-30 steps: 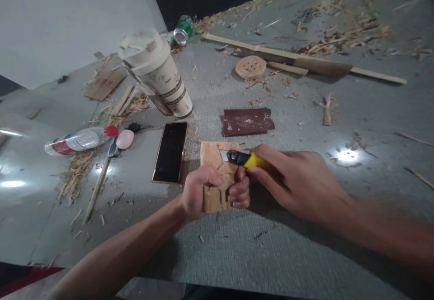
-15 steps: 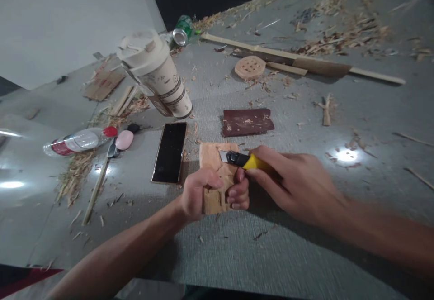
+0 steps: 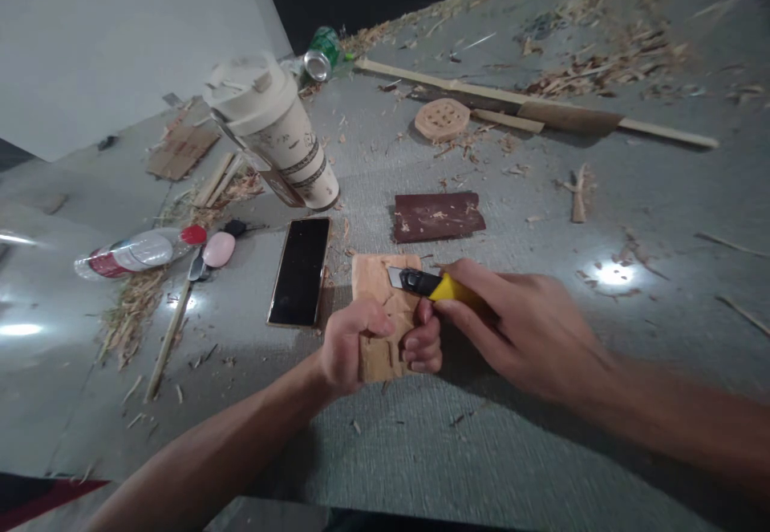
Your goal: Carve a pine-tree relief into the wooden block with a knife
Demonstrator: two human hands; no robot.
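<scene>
A pale carved wooden block [image 3: 378,279] is gripped by my left hand [image 3: 354,339], with the thumb across its face and the fingers curled round its right edge. My right hand [image 3: 511,323] is closed on a yellow and black utility knife [image 3: 448,290]. The knife's short blade lies over the upper part of the block, pointing left; whether it touches the wood is hard to tell. Just beyond the block is a dark reddish-brown piece [image 3: 439,217] with small chips on it. A black phone [image 3: 299,272] lies to the left of the block.
A lidded cup [image 3: 306,155] stands behind the phone. Further left lie a plastic bottle [image 3: 141,251] and a pink oval object [image 3: 219,249]. Toward the back are a green can [image 3: 322,54], a carved octagonal wooden piece [image 3: 442,119], long wooden strips [image 3: 667,131] and scattered shavings.
The view has shifted very slightly. Both hands keep their holds, and the knife blade stays over almost the same spot on the block.
</scene>
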